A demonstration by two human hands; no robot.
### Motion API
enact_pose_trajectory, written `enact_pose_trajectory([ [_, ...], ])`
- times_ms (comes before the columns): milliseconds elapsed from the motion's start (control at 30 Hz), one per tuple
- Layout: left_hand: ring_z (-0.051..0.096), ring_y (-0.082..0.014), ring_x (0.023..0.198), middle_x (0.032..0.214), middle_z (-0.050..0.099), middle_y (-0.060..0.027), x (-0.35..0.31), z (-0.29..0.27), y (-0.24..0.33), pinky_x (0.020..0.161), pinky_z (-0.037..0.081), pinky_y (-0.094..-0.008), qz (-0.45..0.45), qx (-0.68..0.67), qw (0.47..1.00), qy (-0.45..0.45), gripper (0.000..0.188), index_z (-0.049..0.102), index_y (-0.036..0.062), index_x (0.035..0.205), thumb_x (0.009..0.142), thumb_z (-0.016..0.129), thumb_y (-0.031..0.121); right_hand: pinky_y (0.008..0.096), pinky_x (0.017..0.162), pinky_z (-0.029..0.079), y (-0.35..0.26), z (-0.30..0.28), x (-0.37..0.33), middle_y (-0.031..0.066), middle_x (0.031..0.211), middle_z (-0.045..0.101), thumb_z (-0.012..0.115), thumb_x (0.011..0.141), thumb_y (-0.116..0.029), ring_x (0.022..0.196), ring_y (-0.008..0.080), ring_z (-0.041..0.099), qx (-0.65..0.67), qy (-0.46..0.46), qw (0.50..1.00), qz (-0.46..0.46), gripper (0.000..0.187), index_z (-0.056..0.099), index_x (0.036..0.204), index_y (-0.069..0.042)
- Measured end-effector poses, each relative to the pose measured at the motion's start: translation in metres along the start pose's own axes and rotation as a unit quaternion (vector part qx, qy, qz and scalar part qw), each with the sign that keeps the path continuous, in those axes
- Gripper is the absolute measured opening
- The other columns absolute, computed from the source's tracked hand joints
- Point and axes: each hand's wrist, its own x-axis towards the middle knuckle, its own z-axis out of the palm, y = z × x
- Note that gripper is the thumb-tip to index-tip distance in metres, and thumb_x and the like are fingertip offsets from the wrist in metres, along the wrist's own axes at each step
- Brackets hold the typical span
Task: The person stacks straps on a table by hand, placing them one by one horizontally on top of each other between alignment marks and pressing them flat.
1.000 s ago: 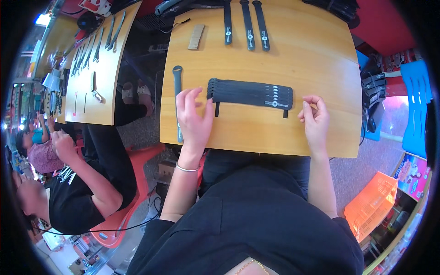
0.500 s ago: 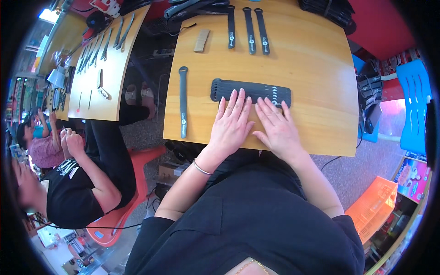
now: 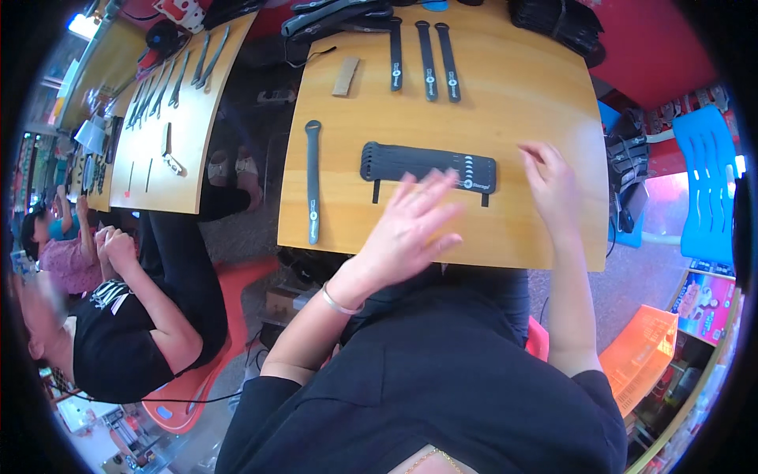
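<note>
A neat stack of black cable straps lies crosswise on the wooden table, its looped ends at the left and pale printed marks at the right. Two short black tabs stick out below its near edge. Over the near side of the stack hovers my left hand, open, fingers spread and somewhat blurred. Right of the stack, my right hand is raised with fingers loosely bent; nothing shows in it. A single dark grey strap lies lengthwise at the left.
Three separate straps lie at the far side, beside a small brown cardboard piece. Dark strap bundles fill the far left; another black bundle sits far right. A person sits left at another table. An orange crate stands right.
Both hands have come off the strap stack, where they lay flat. My left hand moved back a little; my right hand moved right and its fingers bent. The black tabs are now uncovered.
</note>
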Motion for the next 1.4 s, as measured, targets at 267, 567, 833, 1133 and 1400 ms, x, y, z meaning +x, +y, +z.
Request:
enact_pose_trajectory([
  [267,0.059,-0.0228,0.059,0.073,0.060,-0.0139,0.015,-0.113,0.099,0.060,0.054,-0.0375,0.283,-0.736,0.615,-0.021,0.058,0.064,-0.0022,0.078,0.104,0.031,0.039,0.0365,0.078,0.052,0.003,0.084,0.097,0.0130,0.096,0.065,0.066,0.086,-0.019,0.084,0.0261,0.066,-0.004,-0.039,0.998,-0.043,0.024,0.063,0.107,-0.008],
  [567,0.046,-0.0129,0.047,0.065,0.053,-0.0049,0.012,-0.096,0.139,0.045,0.036,-0.0240,0.313,-0.720,0.584,0.206,0.059,0.068,0.0081,0.090,0.103,0.025,0.046,0.0378,0.080,0.051,0.024,0.093,0.124,0.0115,0.093,0.068,0.070,0.081,-0.027,0.089,0.0283,0.066,-0.092,-0.106,0.987,0.078,0.045,0.055,0.118,-0.006],
  [833,0.048,-0.0149,0.049,0.066,0.054,-0.0065,0.004,-0.108,0.116,0.048,0.040,-0.0278,0.302,-0.732,0.605,0.084,0.054,0.066,0.0065,0.088,0.103,0.030,0.044,0.0226,0.064,0.045,0.021,0.044,0.063,-0.0017,0.079,0.060,0.065,0.084,-0.012,0.069,0.0063,0.055,0.219,-0.042,0.974,0.040,0.020,0.061,0.102,-0.003],
  [1133,0.052,-0.0091,0.073,0.113,0.055,-0.0138,0.000,-0.035,-0.015,0.067,0.043,-0.0225,-0.233,-0.562,0.764,0.213,0.048,0.035,0.0006,0.137,0.102,0.044,0.031,0.0276,0.057,0.043,-0.063,-0.018,-0.025,0.0048,0.073,0.052,0.063,0.079,-0.001,0.064,0.0132,0.054,0.186,-0.262,0.941,-0.107,0.014,0.063,0.093,-0.001],
  [1400,0.046,-0.0054,0.058,0.095,0.063,-0.0071,-0.030,-0.013,-0.036,0.047,0.030,-0.0167,-0.238,-0.678,0.662,0.212,0.046,0.040,0.0046,0.136,0.093,0.057,0.007,0.0323,0.064,0.047,-0.055,-0.012,-0.043,0.0107,0.083,0.057,0.061,0.078,0.000,0.073,0.0260,0.059,0.166,-0.351,0.918,-0.078,0.012,0.064,0.090,0.001],
])
